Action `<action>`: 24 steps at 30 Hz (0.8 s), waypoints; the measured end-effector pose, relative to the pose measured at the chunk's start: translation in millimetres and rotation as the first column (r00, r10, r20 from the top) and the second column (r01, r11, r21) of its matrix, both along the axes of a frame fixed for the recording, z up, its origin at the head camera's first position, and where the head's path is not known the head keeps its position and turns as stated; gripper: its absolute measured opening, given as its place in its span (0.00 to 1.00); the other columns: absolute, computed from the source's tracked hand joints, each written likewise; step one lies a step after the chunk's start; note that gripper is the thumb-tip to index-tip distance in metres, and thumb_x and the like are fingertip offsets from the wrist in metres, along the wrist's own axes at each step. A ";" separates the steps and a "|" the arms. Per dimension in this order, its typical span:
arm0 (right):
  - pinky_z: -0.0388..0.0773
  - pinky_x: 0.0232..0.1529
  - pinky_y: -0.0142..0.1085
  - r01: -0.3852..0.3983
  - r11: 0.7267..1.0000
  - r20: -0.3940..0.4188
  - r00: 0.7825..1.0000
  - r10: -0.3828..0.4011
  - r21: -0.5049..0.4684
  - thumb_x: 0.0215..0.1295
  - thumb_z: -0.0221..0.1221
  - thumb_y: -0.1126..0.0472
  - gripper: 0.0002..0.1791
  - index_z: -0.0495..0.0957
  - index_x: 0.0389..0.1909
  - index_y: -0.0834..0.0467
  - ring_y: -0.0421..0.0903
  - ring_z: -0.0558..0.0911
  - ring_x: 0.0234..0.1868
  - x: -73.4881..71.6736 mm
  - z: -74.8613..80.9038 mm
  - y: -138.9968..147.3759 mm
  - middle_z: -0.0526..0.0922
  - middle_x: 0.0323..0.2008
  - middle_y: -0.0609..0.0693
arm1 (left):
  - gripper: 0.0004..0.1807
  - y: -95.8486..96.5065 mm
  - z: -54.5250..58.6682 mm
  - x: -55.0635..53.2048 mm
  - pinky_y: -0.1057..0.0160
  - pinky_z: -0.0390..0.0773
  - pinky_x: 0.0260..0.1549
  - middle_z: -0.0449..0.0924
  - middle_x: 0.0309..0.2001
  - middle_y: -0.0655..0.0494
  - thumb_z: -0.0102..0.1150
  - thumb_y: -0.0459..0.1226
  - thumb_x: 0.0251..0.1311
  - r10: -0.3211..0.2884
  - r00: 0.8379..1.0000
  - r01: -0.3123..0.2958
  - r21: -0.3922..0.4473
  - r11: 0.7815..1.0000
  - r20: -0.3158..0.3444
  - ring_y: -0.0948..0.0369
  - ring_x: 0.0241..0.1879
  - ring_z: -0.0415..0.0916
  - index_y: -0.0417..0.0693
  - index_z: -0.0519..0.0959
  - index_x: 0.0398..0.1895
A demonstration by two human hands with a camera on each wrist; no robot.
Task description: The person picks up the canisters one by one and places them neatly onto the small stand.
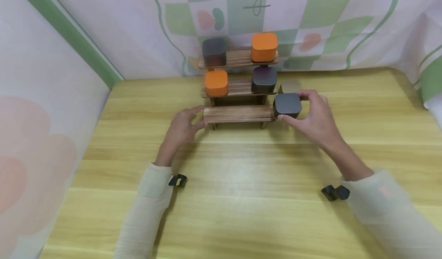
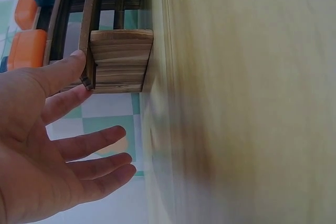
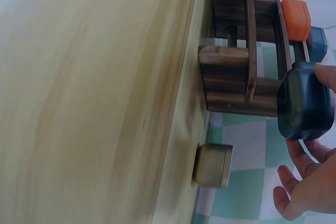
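Note:
A three-step wooden display stand [image 1: 238, 114] stands on the table. My left hand [image 1: 181, 126] pinches the left end of its lowest shelf [image 2: 86, 35] between thumb and forefinger, the other fingers spread free. My right hand [image 1: 319, 119] grips a black rounded-square canister [image 1: 287, 104] by its sides, raised just beyond the right end of that shelf. Thumb and fingertips show on the canister [image 3: 304, 103] in the right wrist view. An orange canister [image 1: 216, 83] and a black one [image 1: 264, 80] sit on the middle step. Above them are another black canister [image 1: 214, 51] and an orange one [image 1: 264, 47].
Behind the held canister, a small tan box [image 3: 212, 165] rests on the table right of the stand. A patterned curtain [image 1: 290, 21] hangs behind the wooden table [image 1: 228, 197]. Small black devices are strapped at both sleeve cuffs.

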State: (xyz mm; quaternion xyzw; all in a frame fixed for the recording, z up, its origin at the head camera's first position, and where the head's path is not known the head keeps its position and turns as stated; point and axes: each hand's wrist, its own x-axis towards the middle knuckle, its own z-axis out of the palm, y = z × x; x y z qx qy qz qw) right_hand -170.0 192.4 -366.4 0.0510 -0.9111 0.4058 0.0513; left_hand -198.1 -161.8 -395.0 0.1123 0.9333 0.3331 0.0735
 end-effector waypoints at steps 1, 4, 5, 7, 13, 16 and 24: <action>0.60 0.58 0.62 -0.004 1.000 -0.006 1.000 0.004 0.001 0.54 0.75 0.52 0.46 0.63 0.67 0.70 0.66 0.63 0.62 0.4 -0.1 -1.4 0.70 0.60 0.67 | 0.30 0.1 -0.3 0.0 0.44 0.64 0.66 0.69 0.69 0.46 0.63 0.42 0.68 -0.001 1.000 0.001 0.000 1.000 -0.001 0.46 0.67 0.66 0.50 0.70 0.72; 0.60 0.58 0.60 -0.014 1.000 -0.028 1.000 0.014 -0.004 0.53 0.76 0.54 0.45 0.65 0.65 0.70 0.65 0.64 0.61 1.6 -0.7 -5.8 0.72 0.59 0.66 | 0.30 0.6 -1.0 -0.2 0.45 0.65 0.65 0.70 0.68 0.46 0.64 0.42 0.68 -0.006 1.000 0.006 -0.005 1.000 -0.011 0.46 0.67 0.66 0.50 0.71 0.72; 0.60 0.58 0.60 -0.016 1.000 -0.033 0.999 0.016 -0.005 0.52 0.76 0.55 0.44 0.66 0.65 0.69 0.65 0.64 0.61 2.1 -1.0 -7.1 0.73 0.59 0.66 | 0.30 0.8 -1.0 -0.2 0.45 0.66 0.65 0.70 0.68 0.46 0.64 0.42 0.68 -0.007 1.000 0.007 -0.005 1.000 -0.013 0.46 0.67 0.66 0.50 0.71 0.71; 0.60 0.58 0.60 -0.017 1.000 -0.041 0.999 0.017 -0.004 0.52 0.77 0.55 0.44 0.66 0.64 0.69 0.65 0.64 0.61 3.4 -1.4 -9.7 0.73 0.58 0.65 | 0.29 1.3 -0.8 -0.2 0.45 0.67 0.65 0.71 0.68 0.45 0.64 0.42 0.67 -0.011 1.000 0.011 -0.009 1.000 -0.018 0.46 0.67 0.66 0.50 0.71 0.71; 0.61 0.59 0.60 -0.033 0.999 -0.044 0.998 0.033 -0.002 0.51 0.77 0.55 0.45 0.66 0.64 0.70 0.65 0.65 0.61 4.0 -2.8 -18.4 0.73 0.58 0.66 | 0.29 1.3 -3.0 -0.1 0.47 0.66 0.66 0.70 0.68 0.46 0.65 0.42 0.67 -0.010 1.000 0.010 0.005 1.000 -0.021 0.48 0.67 0.66 0.50 0.72 0.70; 0.62 0.59 0.60 -0.043 0.999 -0.040 0.998 0.043 0.003 0.50 0.77 0.54 0.46 0.66 0.65 0.71 0.66 0.65 0.61 4.6 -2.9 -23.0 0.73 0.58 0.67 | 0.29 1.3 -4.3 0.8 0.47 0.68 0.64 0.71 0.68 0.46 0.65 0.41 0.66 -0.005 1.000 0.006 0.024 1.000 -0.029 0.47 0.65 0.69 0.49 0.73 0.70; 0.64 0.59 0.60 -0.054 0.998 -0.034 0.998 0.054 0.017 0.52 0.77 0.53 0.47 0.65 0.66 0.70 0.65 0.65 0.62 6.8 -4.1 -36.0 0.72 0.59 0.66 | 0.29 0.9 -5.0 1.3 0.46 0.73 0.60 0.72 0.66 0.45 0.67 0.40 0.65 0.001 0.999 0.001 0.043 0.999 -0.049 0.45 0.60 0.74 0.48 0.73 0.69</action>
